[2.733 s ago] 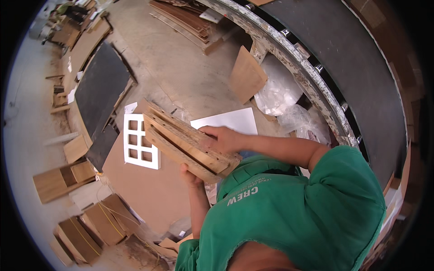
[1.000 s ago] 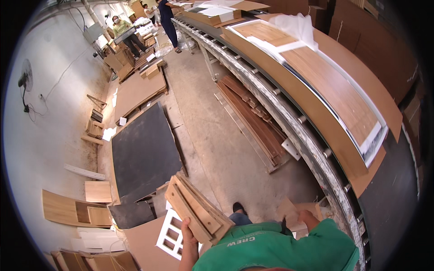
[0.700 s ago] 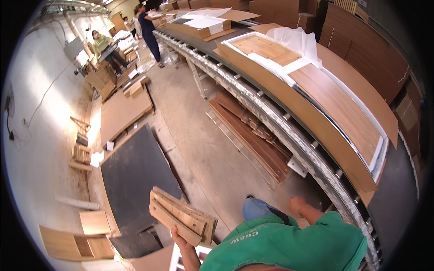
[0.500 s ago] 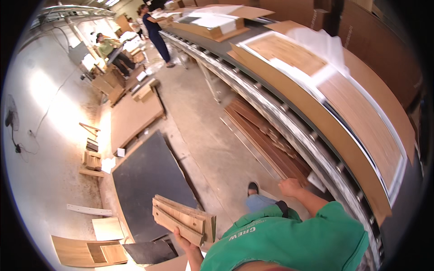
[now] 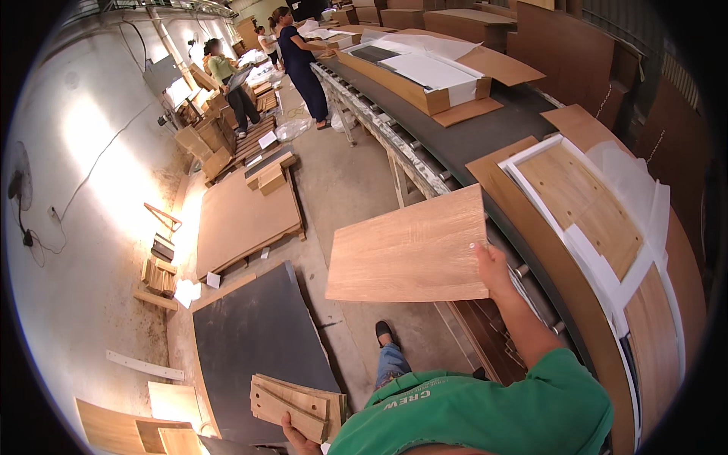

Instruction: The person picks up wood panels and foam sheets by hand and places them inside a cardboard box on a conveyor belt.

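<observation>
- When juggling two loads like these, keep both grips snug: right hand [image 5: 494, 271] clamped on the right edge of a wood-grain panel [image 5: 409, 246], left hand [image 5: 299, 438] holding a small stack of boards [image 5: 296, 409].
- Panel up off the floor [image 5: 322, 197], upper right corner overlapping the near edge of the conveyor [image 5: 485, 144] in view. Can't tell if touching, so best to leave some air there.
- Gripped by one edge only, in the lower half of it. Probably prone to twist or droop at the left end, so squeeze hard and lock the wrist.
- Easy to ding a corner on the carton [image 5: 544, 250] along the conveyor's near edge, imo. Tilt away from it.
- Boards a bit fanned out, seen over the near right corner of the black sheet [image 5: 254, 341]. Press down on the front one to stop any sliding. Can't see the grip underneath, so no comment on that.
- Dark planks [image 5: 489, 337] under the conveyor's near edge, not far from the shoe [image 5: 384, 332]: definitely watch the footing.
</observation>
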Demonstrator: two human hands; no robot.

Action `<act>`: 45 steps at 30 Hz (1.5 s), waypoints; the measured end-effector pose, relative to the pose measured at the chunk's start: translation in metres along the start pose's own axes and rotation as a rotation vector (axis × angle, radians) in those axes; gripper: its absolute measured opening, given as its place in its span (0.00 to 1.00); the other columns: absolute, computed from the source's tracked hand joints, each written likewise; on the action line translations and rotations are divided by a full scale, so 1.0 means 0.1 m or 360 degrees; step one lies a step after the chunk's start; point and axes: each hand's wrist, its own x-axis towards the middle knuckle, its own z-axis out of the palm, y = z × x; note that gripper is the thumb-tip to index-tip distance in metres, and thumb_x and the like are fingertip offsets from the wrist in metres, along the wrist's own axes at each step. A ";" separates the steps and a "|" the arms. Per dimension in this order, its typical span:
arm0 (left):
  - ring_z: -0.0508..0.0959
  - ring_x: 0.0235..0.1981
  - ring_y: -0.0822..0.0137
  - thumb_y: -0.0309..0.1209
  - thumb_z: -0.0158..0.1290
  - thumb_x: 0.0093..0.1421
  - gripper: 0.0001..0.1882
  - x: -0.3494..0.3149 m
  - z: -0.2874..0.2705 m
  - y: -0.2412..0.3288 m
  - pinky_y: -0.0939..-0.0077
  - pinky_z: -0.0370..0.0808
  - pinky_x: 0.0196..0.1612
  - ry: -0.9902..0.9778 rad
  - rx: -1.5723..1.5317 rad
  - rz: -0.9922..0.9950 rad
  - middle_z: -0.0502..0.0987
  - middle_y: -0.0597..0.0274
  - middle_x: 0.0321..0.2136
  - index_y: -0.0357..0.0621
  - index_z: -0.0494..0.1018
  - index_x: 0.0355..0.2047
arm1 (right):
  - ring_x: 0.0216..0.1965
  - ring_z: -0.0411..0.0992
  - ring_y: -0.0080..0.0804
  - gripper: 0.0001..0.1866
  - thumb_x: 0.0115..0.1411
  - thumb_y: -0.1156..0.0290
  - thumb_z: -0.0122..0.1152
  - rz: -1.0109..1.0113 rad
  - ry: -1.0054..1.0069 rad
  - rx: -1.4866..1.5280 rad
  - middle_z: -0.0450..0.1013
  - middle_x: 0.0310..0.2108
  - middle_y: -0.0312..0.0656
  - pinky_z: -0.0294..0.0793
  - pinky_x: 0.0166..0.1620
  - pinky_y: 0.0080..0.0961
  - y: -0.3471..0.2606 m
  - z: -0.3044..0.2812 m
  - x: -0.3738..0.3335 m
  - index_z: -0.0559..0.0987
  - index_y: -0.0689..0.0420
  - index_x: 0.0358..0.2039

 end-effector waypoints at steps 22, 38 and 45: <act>0.75 0.43 0.52 0.37 0.57 0.49 0.33 5.70 4.66 0.69 0.58 0.75 0.48 -0.0570 0.0052 -0.0235 0.73 0.50 0.43 0.36 0.61 0.54 | 0.52 0.68 0.40 0.26 0.66 0.60 0.46 -0.0529 0.1175 0.0864 0.66 0.53 0.48 0.72 0.50 0.35 -0.67 0.61 4.52 0.61 0.66 0.57; 0.72 0.48 0.55 0.45 0.56 0.51 0.37 8.96 6.77 0.94 0.60 0.71 0.51 -0.0697 0.0440 -0.0637 0.70 0.52 0.49 0.37 0.59 0.57 | 0.51 0.69 0.41 0.24 0.65 0.65 0.47 -0.0417 0.1864 0.0619 0.66 0.53 0.49 0.73 0.50 0.34 -0.24 0.95 6.36 0.63 0.69 0.56; 0.69 0.51 0.61 0.51 0.50 0.56 0.36 9.51 8.61 1.15 0.64 0.68 0.54 -0.1022 0.0985 -0.0711 0.68 0.58 0.52 0.42 0.58 0.58 | 0.34 0.75 0.41 0.23 0.59 0.59 0.54 0.0316 0.2520 -0.0138 0.72 0.35 0.49 0.78 0.32 0.36 -0.16 0.72 6.50 0.72 0.69 0.42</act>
